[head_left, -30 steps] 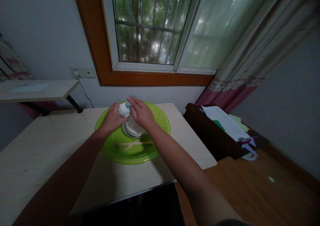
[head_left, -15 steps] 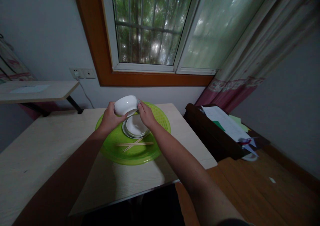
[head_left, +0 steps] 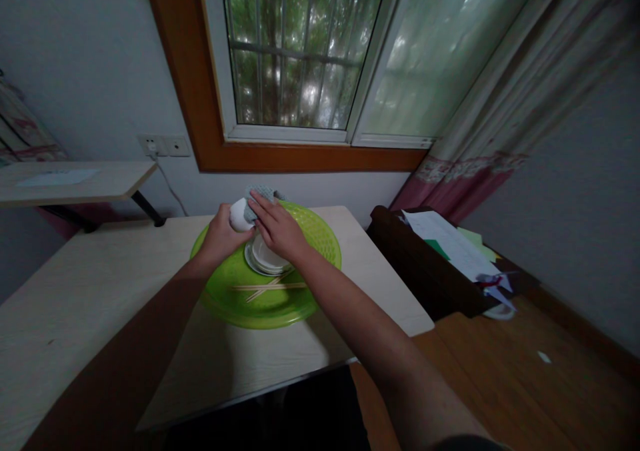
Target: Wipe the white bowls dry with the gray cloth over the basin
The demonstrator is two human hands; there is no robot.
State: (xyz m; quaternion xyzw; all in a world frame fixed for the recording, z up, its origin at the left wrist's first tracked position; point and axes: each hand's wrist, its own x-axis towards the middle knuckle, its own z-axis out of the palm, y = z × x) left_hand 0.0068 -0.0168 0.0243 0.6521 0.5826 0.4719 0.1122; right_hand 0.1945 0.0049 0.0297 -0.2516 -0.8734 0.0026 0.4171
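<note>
My left hand [head_left: 223, 236] grips a white bowl [head_left: 240, 216] by its left side, tilted above a round green tray [head_left: 270, 318]. Across the bowl's outside lies a grey-blue cloth [head_left: 258, 196], pressed on by my right hand [head_left: 278, 230] with its fingers over it. Beneath the hands, a stack of white dishes [head_left: 265, 258] sits on the tray, partly hidden by my right hand. Two pairs of wooden chopsticks [head_left: 270, 286] lie crossed in front of the stack.
The tray stands on a pale wooden table [head_left: 115, 291]. A small raised shelf [head_left: 100, 181] is at the back left. Right of the table is a dark brown piece of furniture [head_left: 415, 264] with papers [head_left: 445, 238] on it. A window [head_left: 305, 51] and a curtain [head_left: 480, 111] are behind.
My right hand has moved from the bowl's right rim to its outer side, bringing the cloth over it into view. My left hand stays on the bowl.
</note>
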